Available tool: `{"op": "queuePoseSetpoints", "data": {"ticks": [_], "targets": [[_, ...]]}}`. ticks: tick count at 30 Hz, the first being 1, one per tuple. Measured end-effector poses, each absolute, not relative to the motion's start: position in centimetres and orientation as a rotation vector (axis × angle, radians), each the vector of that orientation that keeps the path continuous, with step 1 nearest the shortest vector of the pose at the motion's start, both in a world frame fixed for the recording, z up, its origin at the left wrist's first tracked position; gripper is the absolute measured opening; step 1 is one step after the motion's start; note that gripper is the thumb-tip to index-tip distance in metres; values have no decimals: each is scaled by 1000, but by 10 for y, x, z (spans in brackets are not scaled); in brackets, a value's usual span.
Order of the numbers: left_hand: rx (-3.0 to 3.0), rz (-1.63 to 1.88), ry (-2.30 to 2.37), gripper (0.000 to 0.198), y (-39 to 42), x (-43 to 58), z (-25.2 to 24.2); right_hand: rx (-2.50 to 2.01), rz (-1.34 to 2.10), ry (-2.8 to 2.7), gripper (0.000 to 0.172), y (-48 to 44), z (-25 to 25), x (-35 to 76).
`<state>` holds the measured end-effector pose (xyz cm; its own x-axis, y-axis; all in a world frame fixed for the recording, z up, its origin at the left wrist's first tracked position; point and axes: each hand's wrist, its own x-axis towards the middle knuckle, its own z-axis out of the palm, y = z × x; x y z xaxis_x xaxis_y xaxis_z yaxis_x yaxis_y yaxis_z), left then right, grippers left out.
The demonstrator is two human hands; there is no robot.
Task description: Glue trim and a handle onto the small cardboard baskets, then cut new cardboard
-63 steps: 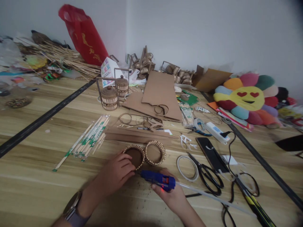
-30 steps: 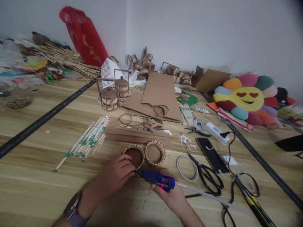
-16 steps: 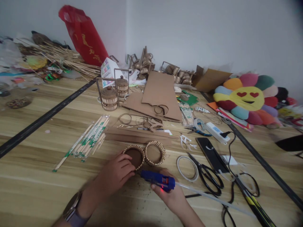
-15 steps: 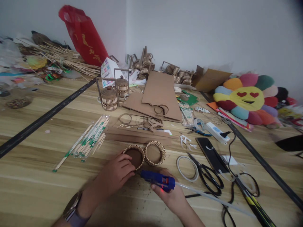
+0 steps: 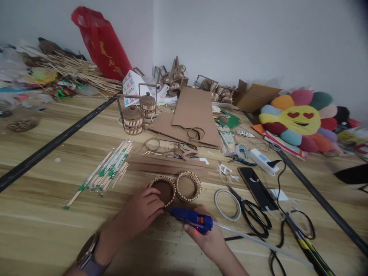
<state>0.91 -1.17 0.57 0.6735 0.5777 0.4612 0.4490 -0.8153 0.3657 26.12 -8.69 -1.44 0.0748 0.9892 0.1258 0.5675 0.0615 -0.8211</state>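
My right hand is wrapped round a blue hot glue gun, with a small red light lit and a long clear glue stick trailing from its back. The gun's nozzle points left, close to my left fingertips. My left hand, with a watch on the wrist, curls its fingers over the near left side of a round tray walled with short stick pieces. Its brown base shows inside; my fingers hide part of the wall. A second stick-walled ring lies against its right side.
Black scissors, a roll of tape and a phone lie to the right. Packaged chopsticks lie left. Cardboard sheets and finished small lidded baskets stand farther back. A black cord runs near my right arm.
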Motion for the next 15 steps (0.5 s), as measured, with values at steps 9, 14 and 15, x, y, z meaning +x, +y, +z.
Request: {"op": "queuePoseSetpoints", "data": {"ticks": [9,14,15], "targets": [[2677,830,836,16,-11,8,3,-1545,645,-1642,23,-86,-10,258],[2673,814,827,12,-11,8,3,-1522,652,-1738,20,-84,-7,257],[2671,811,831,11,-11,8,3,-1524,647,-1738,20,-84,-7,257]]}}
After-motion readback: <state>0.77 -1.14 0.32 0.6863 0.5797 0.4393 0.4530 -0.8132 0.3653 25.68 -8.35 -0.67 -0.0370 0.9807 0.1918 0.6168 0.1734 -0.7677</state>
